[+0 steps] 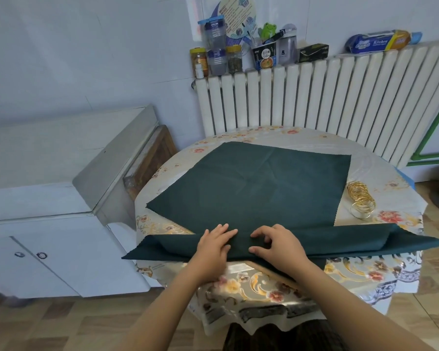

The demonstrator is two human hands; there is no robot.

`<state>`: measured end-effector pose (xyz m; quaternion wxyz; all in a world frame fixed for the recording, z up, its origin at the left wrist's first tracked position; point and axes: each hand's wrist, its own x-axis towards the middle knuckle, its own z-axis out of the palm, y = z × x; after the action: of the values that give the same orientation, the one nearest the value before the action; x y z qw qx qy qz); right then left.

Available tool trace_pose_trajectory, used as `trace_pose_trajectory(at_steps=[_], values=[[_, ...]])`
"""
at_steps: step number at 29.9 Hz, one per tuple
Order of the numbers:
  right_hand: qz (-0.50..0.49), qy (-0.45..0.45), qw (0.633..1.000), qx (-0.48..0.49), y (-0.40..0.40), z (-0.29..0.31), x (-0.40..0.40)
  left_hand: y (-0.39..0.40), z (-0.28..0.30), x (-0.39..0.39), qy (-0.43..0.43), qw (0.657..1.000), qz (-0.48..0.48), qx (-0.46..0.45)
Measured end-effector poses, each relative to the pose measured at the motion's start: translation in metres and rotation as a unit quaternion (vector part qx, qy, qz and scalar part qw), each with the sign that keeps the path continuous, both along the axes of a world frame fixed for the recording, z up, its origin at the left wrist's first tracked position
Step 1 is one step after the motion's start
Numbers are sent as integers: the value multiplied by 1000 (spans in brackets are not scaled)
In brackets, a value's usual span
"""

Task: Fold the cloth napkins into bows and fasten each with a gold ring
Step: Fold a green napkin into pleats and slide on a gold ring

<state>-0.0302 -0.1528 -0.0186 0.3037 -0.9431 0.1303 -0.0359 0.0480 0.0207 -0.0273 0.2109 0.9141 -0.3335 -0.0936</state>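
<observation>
Head cam looking down: dark green napkin [259,188] spread flat mid-frame on the floral tabletop [380,264], near edge folded into a long band [340,243]. Left hand [214,245] presses it with straight fingers, right hand [276,245] pinches the fold with curled fingers. Gold rings [360,200] piled at right, just beside the napkin.

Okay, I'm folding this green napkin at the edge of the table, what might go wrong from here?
1. The folded napkin overhangs the near table edge at both ends; with only the left hand and right hand pinning its middle, it may slide off or unroll.
2. It lies partly on the flat napkin behind, so a pull could drag that one along.
3. The gold rings sit close to that cloth's right edge and might get knocked.
</observation>
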Motion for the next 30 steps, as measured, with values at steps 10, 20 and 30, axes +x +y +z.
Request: trace_pose_trajectory(at_steps=[10,20,30], values=[[57,102,990,-81,6,12,10,5,42,35,36,991,40,122],[66,137,985,-79,7,17,16,-4,46,37,109,987,51,108],[55,139,987,-57,6,17,16,-14,58,27,57,973,62,215]])
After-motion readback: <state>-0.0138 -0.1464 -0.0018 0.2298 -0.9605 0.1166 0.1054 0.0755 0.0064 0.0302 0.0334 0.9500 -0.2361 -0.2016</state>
